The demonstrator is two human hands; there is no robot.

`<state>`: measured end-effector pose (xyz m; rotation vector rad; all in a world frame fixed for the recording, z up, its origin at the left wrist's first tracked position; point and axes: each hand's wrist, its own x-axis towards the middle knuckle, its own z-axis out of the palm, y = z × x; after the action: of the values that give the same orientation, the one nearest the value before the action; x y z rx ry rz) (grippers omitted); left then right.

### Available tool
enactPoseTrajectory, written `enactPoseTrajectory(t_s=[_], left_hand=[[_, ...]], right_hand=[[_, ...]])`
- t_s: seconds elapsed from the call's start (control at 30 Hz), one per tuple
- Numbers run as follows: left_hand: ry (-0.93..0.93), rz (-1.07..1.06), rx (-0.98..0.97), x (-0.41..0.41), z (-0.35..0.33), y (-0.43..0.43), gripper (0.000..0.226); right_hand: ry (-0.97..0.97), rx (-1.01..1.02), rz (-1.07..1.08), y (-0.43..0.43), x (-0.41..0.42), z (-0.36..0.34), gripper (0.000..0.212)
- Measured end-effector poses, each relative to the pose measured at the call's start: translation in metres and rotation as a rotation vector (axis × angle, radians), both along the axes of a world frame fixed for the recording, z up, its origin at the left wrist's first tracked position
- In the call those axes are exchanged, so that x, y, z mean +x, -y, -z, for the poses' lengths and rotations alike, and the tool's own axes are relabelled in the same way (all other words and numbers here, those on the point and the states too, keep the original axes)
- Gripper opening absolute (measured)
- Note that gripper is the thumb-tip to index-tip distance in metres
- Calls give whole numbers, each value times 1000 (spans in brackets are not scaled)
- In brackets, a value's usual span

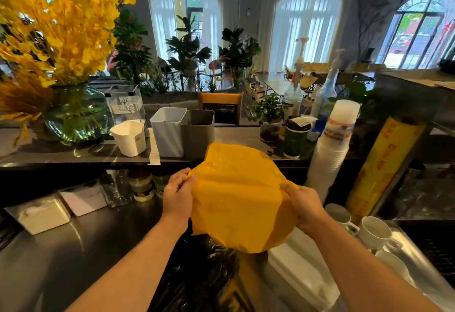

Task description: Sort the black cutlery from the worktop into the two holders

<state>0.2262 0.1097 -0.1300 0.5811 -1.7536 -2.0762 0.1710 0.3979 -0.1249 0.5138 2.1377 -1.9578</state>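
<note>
A yellow plastic bag [236, 196] is held up above the steel worktop. My left hand [177, 194] pinches its left edge and my right hand [304, 204] grips its right edge. Below the bag lies a heap of black cutlery [202, 269], partly hidden by the bag and my left forearm. Two holders stand side by side on the raised shelf behind: a light grey holder [167, 134] on the left and a dark grey holder [200, 135] on the right. Some thin items show inside the dark one.
A white paper cup [130, 139], a glass vase of yellow flowers [73, 114] and an acrylic sign stand left on the shelf. Stacked plastic cups [332, 149], a cling-film roll [384, 164] and white mugs [374, 233] stand at the right. A napkin box [44, 215] sits at the left.
</note>
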Motion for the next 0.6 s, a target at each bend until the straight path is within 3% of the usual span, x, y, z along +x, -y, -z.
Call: enactPoseTrajectory(t_s=[0.17,0.27,0.37,0.43,0.5,0.6], left_hand=[[-35,-11,42,-3,-15,4,32],[58,52,87,-7,-25,7,30],[97,188,146,-11,-27,12,34],[143,277,155,-11,-24,17,53],[199,384,145,-10,-20,20,79],[202,521,90,-7,-17,19,79]], right_hand=[[-243,50,-50,-8,6,-21,73],[-397,19,-220,-13,12,-30,97],[-401,54,-393,-13,14,-42,97],[-350,16,-426,-12,13,-49,84],[-330,-19,-400,-11,10,-48,56],[-257,-97,-394,-14,6,-44,51]])
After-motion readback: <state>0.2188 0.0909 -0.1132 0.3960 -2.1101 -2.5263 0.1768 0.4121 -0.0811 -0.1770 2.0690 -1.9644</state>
